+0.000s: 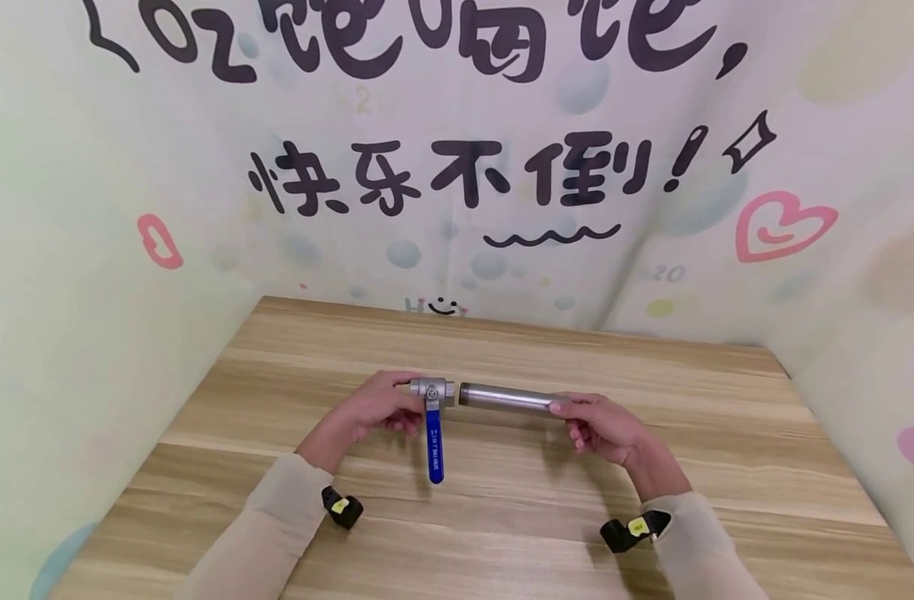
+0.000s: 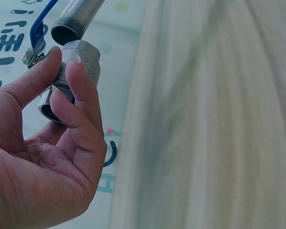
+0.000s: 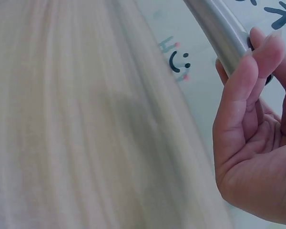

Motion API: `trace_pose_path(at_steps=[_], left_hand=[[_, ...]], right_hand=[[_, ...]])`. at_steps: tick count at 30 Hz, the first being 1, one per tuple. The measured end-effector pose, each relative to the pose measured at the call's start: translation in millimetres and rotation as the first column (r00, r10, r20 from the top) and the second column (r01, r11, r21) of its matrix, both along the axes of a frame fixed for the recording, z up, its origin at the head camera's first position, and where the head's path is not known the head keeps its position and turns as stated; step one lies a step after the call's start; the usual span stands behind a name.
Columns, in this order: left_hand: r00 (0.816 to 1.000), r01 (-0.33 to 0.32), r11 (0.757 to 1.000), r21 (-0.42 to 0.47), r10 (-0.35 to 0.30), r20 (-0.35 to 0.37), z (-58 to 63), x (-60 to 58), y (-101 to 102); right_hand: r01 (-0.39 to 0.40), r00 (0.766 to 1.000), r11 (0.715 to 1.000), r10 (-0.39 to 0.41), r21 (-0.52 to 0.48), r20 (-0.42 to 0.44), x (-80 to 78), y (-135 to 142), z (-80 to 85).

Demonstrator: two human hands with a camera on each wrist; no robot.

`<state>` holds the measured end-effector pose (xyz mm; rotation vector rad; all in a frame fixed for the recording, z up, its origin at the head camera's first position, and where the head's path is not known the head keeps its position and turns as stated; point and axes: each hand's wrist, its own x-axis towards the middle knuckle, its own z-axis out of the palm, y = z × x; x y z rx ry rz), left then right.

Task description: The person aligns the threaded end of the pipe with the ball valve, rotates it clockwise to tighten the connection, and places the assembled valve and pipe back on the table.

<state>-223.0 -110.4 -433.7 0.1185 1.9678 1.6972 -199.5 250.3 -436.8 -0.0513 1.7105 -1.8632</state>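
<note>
My left hand (image 1: 380, 403) pinches a silver ball valve (image 1: 432, 389) between thumb and fingers. Its long blue lever handle (image 1: 435, 446) points toward me in the head view. In my right hand (image 1: 601, 427) is a metal pipe (image 1: 507, 397), gripped near its right end and held nearly level. The threaded end of the pipe (image 2: 69, 29) faces the opening of the valve (image 2: 82, 50); a small gap shows between them in the head view. At the right wrist, fingers and thumb close round the smooth end of the pipe (image 3: 222, 31).
Both hands are above a wood-grain table (image 1: 457, 533). Behind it hangs a white printed cloth (image 1: 457, 275) with large dark lettering, and pale walls of cloth flank both sides. A black wrist camera (image 1: 342, 507) sits on the left sleeve, another camera (image 1: 627, 533) on the right.
</note>
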Motion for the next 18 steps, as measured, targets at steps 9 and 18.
trace_pose_path(at_steps=[9, 18], left_hand=[[0.999, 0.039, 0.999, 0.008, -0.039, -0.037, 13.9, 1.0, 4], [0.997, 0.058, 0.998, 0.001, -0.058, -0.06, 24.9, 0.1, 7]], right_hand=[[0.008, 1.0, 1.0, -0.008, -0.002, -0.005, -2.9, 2, 7.5], [0.011, 1.0, 1.0, -0.011, -0.008, -0.016, -2.4, 3, 13.4]])
